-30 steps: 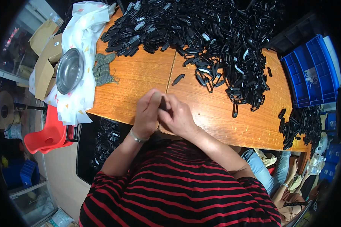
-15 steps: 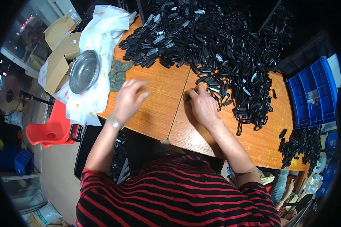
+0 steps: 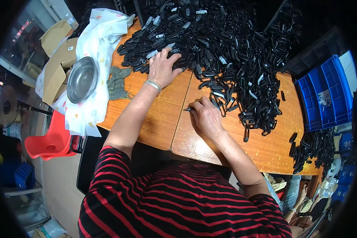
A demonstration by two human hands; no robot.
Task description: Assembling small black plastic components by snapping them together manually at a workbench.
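Note:
A large heap of small black plastic pieces (image 3: 218, 35), some oblong and some loop-shaped, covers the far part of the wooden table (image 3: 154, 115). My left hand (image 3: 163, 70) reaches to the heap's near left edge, its fingers spread over the pieces; nothing shows gripped in it. Lower on the table, right of the seam, my right hand (image 3: 207, 118) is closed with its fingers bent down. A small dark piece (image 3: 188, 109) sticks out at its fingertips, mostly covered. Several loop-shaped pieces lie just beyond that hand.
A knitted grey-green glove (image 3: 118, 83) lies at the table's left, beside a metal bowl (image 3: 82, 79) on patterned white sheeting (image 3: 95, 43). Blue crate (image 3: 327, 95) at right; smaller black heap (image 3: 313, 150) below it. Red chair (image 3: 49, 141) at left. Another person's arm (image 3: 301, 198) shows lower right.
My left hand has moved away from me and rightward, from above the bare table to the heap's edge. My right hand has drawn slightly nearer, and a dark piece now shows at its fingertips.

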